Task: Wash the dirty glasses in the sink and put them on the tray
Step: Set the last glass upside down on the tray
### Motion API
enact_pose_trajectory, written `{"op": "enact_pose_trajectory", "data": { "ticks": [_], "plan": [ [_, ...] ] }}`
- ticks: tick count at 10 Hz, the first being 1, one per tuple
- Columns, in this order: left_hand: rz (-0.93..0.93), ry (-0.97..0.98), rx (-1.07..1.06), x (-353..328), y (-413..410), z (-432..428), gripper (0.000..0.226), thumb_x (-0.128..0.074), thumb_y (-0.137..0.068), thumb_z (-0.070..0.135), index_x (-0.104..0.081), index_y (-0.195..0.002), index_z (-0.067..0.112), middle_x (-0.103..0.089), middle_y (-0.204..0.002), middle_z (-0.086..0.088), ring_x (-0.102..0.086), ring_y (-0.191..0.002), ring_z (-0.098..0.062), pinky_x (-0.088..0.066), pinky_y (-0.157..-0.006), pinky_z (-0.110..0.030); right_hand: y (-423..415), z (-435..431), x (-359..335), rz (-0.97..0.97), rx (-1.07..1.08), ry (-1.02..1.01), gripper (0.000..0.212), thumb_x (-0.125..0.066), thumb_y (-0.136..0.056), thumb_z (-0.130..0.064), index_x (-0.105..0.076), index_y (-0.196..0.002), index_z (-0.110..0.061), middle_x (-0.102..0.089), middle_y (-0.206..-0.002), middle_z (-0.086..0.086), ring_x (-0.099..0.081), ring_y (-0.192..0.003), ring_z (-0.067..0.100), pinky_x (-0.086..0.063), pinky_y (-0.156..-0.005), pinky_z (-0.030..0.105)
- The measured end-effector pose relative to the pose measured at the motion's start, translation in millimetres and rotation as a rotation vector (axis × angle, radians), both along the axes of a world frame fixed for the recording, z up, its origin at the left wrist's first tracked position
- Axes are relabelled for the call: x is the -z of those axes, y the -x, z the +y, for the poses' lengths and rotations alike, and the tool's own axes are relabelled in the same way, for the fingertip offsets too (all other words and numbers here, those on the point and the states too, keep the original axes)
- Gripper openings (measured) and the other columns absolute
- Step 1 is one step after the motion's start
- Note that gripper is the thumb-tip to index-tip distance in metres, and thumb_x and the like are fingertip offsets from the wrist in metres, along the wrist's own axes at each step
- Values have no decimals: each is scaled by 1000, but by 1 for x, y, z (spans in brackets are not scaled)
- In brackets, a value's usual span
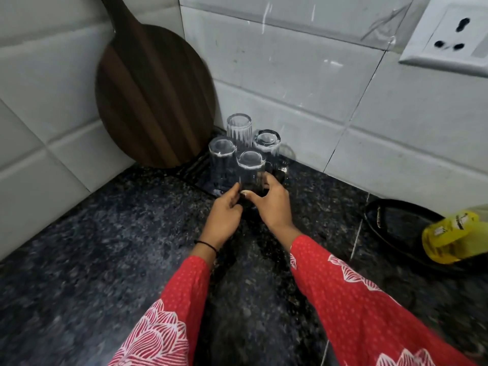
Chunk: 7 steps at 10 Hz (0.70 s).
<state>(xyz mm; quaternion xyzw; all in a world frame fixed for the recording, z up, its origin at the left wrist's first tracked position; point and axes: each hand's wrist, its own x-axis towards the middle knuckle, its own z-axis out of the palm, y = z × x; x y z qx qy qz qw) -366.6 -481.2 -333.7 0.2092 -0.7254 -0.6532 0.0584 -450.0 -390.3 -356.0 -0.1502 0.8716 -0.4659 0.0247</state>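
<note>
Several clear glasses stand upside down on a dark tray (200, 169) in the counter's corner. The nearest glass (250, 167) is gripped low down by both hands: my left hand (224, 207) on its left side and my right hand (274, 204) wrapped around its right side. Behind it stand a left glass (221, 157), a tall ribbed glass (239, 128) at the back and a right glass (267, 143). The sink is out of view.
A round dark wooden board (155, 96) leans against the tiled wall left of the tray. A black pan (401, 228) with a yellow bottle (454, 236) over it sits at the right on the speckled counter (105, 247). A wall socket (451, 35) is upper right.
</note>
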Motion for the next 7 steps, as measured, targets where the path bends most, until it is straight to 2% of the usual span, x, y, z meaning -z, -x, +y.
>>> {"op": "enact_pose_trajectory", "data": {
  "ticks": [1, 2, 3, 4, 5, 6, 7],
  "plan": [
    [9, -17, -18, 1, -2, 4, 59, -36, -90, -14, -28, -146, 3, -34, -151, -7, -35, -138, -17, -30, -101, -14, -4, 6, -4, -32, -27, 16, 61, -78, -73, -31, -54, -127, -16, -66, -119, 1, -60, -110, 13, -49, -97, 33],
    [42, -9, -100, -5, -7, 12, 53, -40, -93, -8, -34, -144, 4, -43, -145, -7, -42, -133, -18, -34, -101, -19, -19, 22, -16, -65, -37, 100, 56, -72, -81, -27, -50, -131, -12, -60, -122, -3, -55, -111, 10, -43, -98, 22],
    [126, 60, -180, -18, -22, 29, 38, -44, -94, -3, -51, -130, 6, -56, -128, -7, -53, -114, -13, -40, -96, -21, -41, 50, -31, -97, 32, 168, 44, -63, -89, -29, -52, -127, -12, -62, -118, 4, -57, -109, 15, -46, -99, 33],
    [175, 108, -149, -30, -40, 53, 29, -46, -92, -3, -61, -110, 15, -64, -111, -4, -59, -105, -15, -46, -93, -23, -60, 87, -40, -134, 94, 260, 21, -56, -93, -21, -61, -111, -14, -65, -95, -1, -61, -89, 13, -52, -89, 44],
    [182, 99, -59, -43, -59, 85, 27, -46, -92, -1, -61, -100, 20, -65, -97, 4, -62, -99, -18, -49, -92, -33, -85, 132, -55, -186, 142, 313, 10, -51, -95, -19, -61, -98, -21, -65, -90, 2, -61, -84, 17, -54, -77, 44],
    [226, 112, 45, -56, -78, 128, 26, -46, -94, 1, -61, -97, 22, -66, -96, 4, -61, -93, -14, -49, -85, -31, -118, 189, -74, -183, 198, 349, 13, -48, -96, -18, -61, -98, -19, -65, -86, -2, -60, -81, 13, -53, -66, 34],
    [300, 153, 142, -81, -101, 183, 24, -47, -94, 3, -62, -99, 19, -68, -101, -2, -61, -90, -9, -46, -77, -21, -154, 250, -100, -105, 273, 376, 15, -47, -97, -18, -62, -94, -21, -65, -84, -5, -60, -79, 12, -51, -61, 31]
  ]
}}
